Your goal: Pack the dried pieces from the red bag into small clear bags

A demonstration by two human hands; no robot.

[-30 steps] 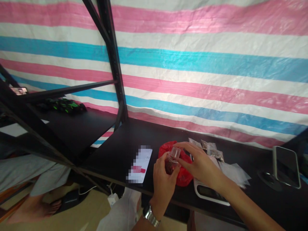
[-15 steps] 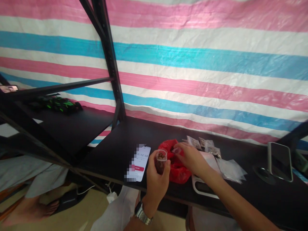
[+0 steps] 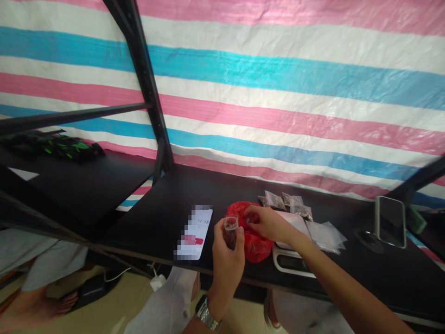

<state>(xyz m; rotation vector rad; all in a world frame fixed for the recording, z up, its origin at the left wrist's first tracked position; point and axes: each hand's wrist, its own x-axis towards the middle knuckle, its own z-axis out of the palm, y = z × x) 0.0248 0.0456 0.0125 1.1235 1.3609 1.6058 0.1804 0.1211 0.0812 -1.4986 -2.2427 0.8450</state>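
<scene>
My left hand (image 3: 226,260), with a watch on its wrist, is wrapped round a small clear plastic cup (image 3: 231,224) that stands upright and has brown bits in it. My right hand (image 3: 273,225) reaches over the opening of a red plastic bag (image 3: 257,249), just right of the cup. Its thumb and fingers are pinched together at a small see-through piece, too unclear to name. Under my right forearm lies a white scale (image 3: 282,265), partly covered by the arm. Several small filled zip bags (image 3: 275,200) lie behind the scale.
Flat clear bags (image 3: 325,236) lie right of the scale. A phone with a timer (image 3: 200,234) lies to the left, and another phone (image 3: 390,221) leans on a stand at right. A black frame post (image 3: 153,93) rises at the table's left end. Another person's foot (image 3: 52,301) shows lower left.
My right hand has lowered its fingertips into the mouth of the red bag. My left hand still holds the cup. The whole view has shifted slightly.
</scene>
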